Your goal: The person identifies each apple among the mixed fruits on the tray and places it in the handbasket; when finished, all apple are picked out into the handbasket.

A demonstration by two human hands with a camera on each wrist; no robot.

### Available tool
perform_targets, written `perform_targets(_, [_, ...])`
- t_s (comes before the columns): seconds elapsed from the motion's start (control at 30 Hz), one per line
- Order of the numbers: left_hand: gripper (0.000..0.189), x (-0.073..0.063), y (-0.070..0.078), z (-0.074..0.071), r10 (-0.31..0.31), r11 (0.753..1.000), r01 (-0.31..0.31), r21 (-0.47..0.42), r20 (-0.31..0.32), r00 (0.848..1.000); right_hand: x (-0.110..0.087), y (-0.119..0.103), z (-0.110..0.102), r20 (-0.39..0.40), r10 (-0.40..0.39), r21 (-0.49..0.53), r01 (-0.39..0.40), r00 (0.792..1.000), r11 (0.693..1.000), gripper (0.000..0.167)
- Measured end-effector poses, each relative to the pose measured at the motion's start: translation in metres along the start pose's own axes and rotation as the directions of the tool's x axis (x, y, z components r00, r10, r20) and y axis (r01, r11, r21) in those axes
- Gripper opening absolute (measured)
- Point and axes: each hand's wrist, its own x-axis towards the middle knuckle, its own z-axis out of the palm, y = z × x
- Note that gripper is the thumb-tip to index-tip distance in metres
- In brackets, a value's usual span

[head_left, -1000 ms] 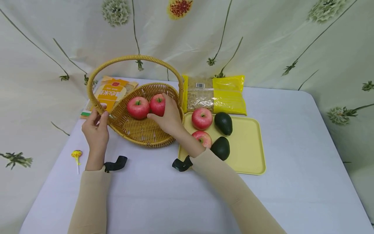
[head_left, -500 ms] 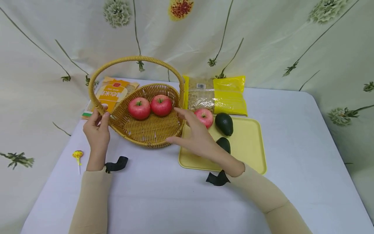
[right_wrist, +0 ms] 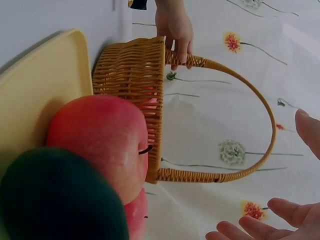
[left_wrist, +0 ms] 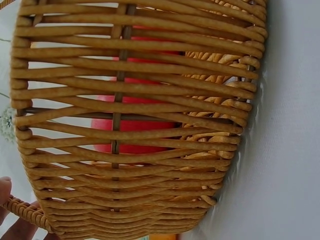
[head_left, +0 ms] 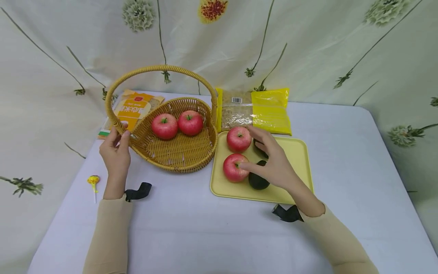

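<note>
Gripping the handle [head_left: 164, 68], the left hand [head_left: 116, 154] holds the basket [head_left: 169, 167], two apples [head_left: 164, 126] already inside; two more apples [head_left: 238, 139] remain on the tray [head_left: 297, 152], the right hand [head_left: 275, 161] spread beside them, contact unclear.

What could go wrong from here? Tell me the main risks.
The right hand hovers over the tray and may knock the front avocado. The round front apple could roll off the tray's low edge if nudged. If the left hand, holding the handle, tips the basket, the apples inside might roll.
</note>
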Motion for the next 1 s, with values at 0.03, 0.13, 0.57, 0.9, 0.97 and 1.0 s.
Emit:
perform_targets(0.03, [0.035, 0.0, 0.0, 0.0, 0.001, 1.0, -0.001, 0.0, -0.002, 1.0, -0.002, 0.003, -0.002, -0.008, 0.005, -0.002, -0.005, 1.0, 1.0, 0.086])
perform_targets(0.13, [0.035, 0.0, 0.0, 0.0, 0.003, 1.0, -0.003, -0.002, -0.002, 1.0, -0.007, 0.013, -0.006, -0.029, 0.026, -0.019, -0.027, 0.999, 0.999, 0.086])
perform_targets(0.57, [0.035, 0.0, -0.003, 0.0, 0.007, 1.0, -0.007, -0.008, 0.012, 1.0, -0.01, 0.037, -0.003, -0.013, 0.085, -0.007, -0.085, 0.996, 0.996, 0.085])
perform_targets(0.9, [0.035, -0.003, 0.002, 0.0, 0.001, 1.0, -0.001, -0.001, 0.014, 1.0, -0.007, 0.05, 0.005, 0.022, 0.1, 0.004, -0.1, 0.995, 0.995, 0.085])
perform_targets(0.97, [0.035, -0.003, 0.002, 0.0, -0.007, 1.0, 0.007, 0.004, 0.013, 1.0, -0.006, 0.053, 0.007, 0.032, 0.1, 0.006, -0.1, 0.994, 0.995, 0.086])
perform_targets(1.0, [0.035, -0.003, 0.002, 0.0, -0.009, 1.0, 0.009, 0.005, 0.013, 1.0, -0.006, 0.054, 0.009, 0.037, 0.101, 0.004, -0.101, 0.994, 0.995, 0.085])
